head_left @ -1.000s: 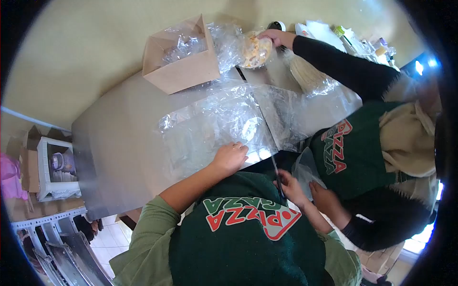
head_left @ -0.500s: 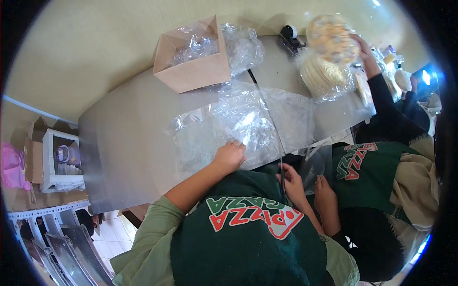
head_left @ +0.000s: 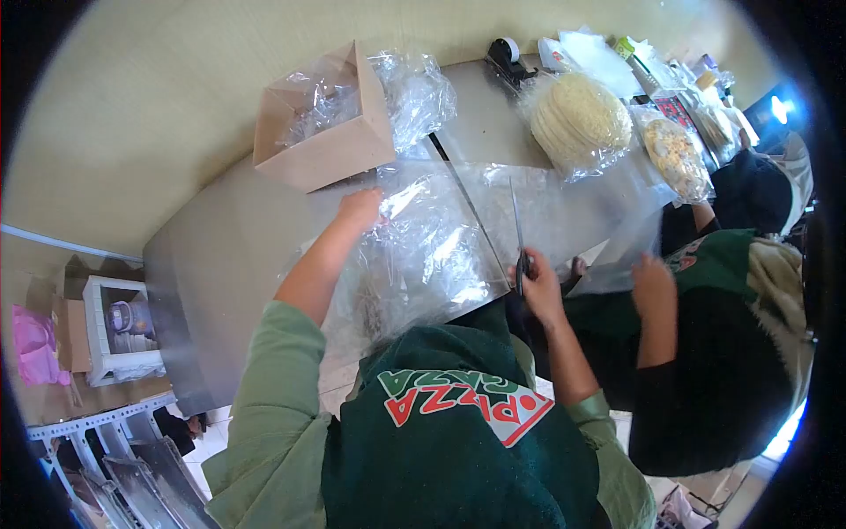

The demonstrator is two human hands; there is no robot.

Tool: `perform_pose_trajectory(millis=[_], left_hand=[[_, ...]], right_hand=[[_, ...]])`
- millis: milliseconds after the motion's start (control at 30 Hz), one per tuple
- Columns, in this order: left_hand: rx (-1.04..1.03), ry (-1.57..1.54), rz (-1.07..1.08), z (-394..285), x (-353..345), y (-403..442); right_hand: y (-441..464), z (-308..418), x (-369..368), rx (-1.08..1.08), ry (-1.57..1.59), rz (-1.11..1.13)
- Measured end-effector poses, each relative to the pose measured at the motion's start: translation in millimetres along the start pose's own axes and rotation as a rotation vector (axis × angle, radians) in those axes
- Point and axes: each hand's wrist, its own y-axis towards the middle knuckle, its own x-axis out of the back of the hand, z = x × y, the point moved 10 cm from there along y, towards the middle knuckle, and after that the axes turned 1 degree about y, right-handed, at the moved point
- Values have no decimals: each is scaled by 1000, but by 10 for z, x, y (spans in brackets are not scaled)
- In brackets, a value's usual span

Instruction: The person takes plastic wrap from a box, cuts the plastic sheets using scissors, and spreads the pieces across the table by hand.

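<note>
Clear plastic sheets or bags (head_left: 441, 251) lie across the metal table, their near edge hanging over the front. My left hand (head_left: 361, 210) is closed at the far left part of the plastic, just in front of the cardboard box; a fold of film shows at its fingertips. Scissors (head_left: 517, 216) with black handles are gripped in my right hand (head_left: 538, 286), at the table's front edge. Their long blades point away from me over the plastic, and whether they are parted is too small to tell.
The cardboard box (head_left: 330, 163) holds crumpled film. Behind are a tape dispenser (head_left: 508, 63), bagged flat rounds (head_left: 582, 123) and a wrapped pizza (head_left: 677, 157). At my right a co-worker's hand (head_left: 654, 286) is beside clear plastic. Metal racks (head_left: 115, 450) stand lower left.
My left hand has moved away from me and left, towards the box. My right hand has raised the scissors over the table. The co-worker's pizza now lies at the right, and they handle clear plastic.
</note>
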Motion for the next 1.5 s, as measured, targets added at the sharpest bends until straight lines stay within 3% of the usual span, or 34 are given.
perform_pose_trajectory(millis=[67, 167, 233, 267, 333, 433, 533, 633, 733, 833, 933, 1033, 1133, 1233, 1333, 1400, 1467, 1500], left_hand=[[-195, -153, 61, -125, -10, -31], [-427, -485, 45, -455, 537, -160], [-511, -579, -2, -717, 822, -195], [-444, -598, -30, -718, 909, -189], [-304, -625, -83, -592, 1040, -215], [24, -471, 391, 107, 449, -433], [143, -831, 309, 562, 133, -800], [484, -1388, -171, 764, -117, -1062], [839, -1651, -489, 575, -376, -1380], [992, -776, -672, 420, -656, -1450], [980, -362, -807, 155, -586, -1375], [798, -589, -566, 417, -828, -1295], [799, -606, -672, 712, -579, -1607], [907, -1352, -265, 760, -758, -1789], [821, -1288, -221, 922, -626, -1927], [876, -1033, -610, 1482, -371, -2273], [894, -1233, -654, 1694, -289, -2470], [885, -1294, -557, 1587, -323, -2397]], right_hand=[[294, 169, -30, 168, -23, 21], [919, 648, -333, 427, -64, 161], [1171, 904, -496, 190, 126, 260], [1225, 953, -619, 60, 210, 324], [1430, 895, -480, 83, 215, 301], [1708, 602, 44, 69, 200, 218], [1835, 398, 316, 39, 279, 211], [1907, 321, 260, 48, 265, 214], [2095, 222, 218, 87, 321, 190], [2161, 149, 93, 45, 324, 191], [2214, 48, -28, 51, 269, 222], [2260, -106, -24, 102, 130, 198], [2171, -174, -246, 135, 11, 239], [2100, -74, -252, 50, 89, 195], [2037, 175, -82, 139, 99, 133], [2069, 217, 156, 152, 161, 81], [2001, 345, 325, 131, 249, 17], [1945, 385, 435, 118, 293, -20]])
